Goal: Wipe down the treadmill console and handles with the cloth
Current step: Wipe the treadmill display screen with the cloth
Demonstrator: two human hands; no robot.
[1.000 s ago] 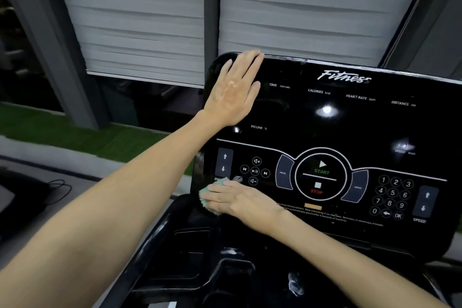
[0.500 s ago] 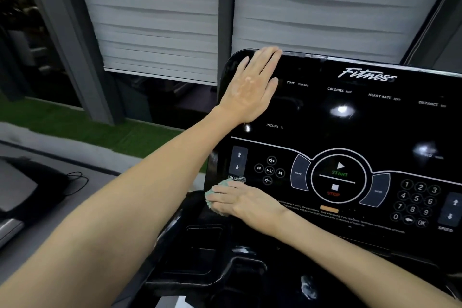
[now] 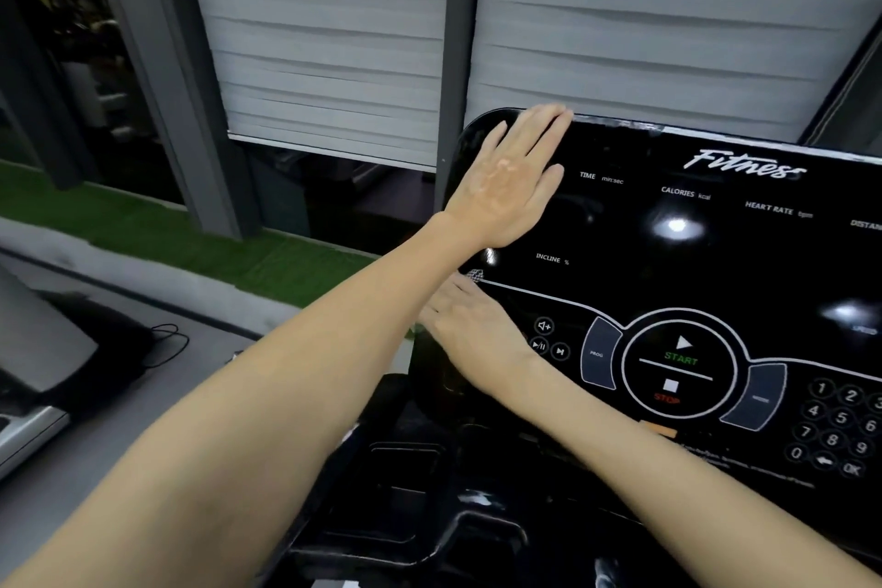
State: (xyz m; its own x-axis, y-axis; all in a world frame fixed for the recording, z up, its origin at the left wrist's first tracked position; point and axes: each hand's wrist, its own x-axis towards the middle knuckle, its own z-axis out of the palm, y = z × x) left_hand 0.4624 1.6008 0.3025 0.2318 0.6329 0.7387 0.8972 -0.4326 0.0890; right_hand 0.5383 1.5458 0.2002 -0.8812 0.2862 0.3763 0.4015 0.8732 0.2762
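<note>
Left hand (image 3: 506, 177) flat on console (image 3: 716, 263), marked "Fitness", "START", "STOP", "INCLINE"

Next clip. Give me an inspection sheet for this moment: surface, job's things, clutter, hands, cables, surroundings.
Surface: glossy black treadmill console, with lamp glare in two spots.
Job's things: the cloth is not clearly visible; it may be hidden under the right hand.
Clutter: nothing seen.
Hands: the left hand lies flat on the console's upper left corner. The right hand lies on the console's left edge, fingers straight, tips hidden behind the left forearm.
Cables: a black cable is looped on the floor at left.
Surroundings: grey blinds, a green turf strip, and another machine at far left.
</note>
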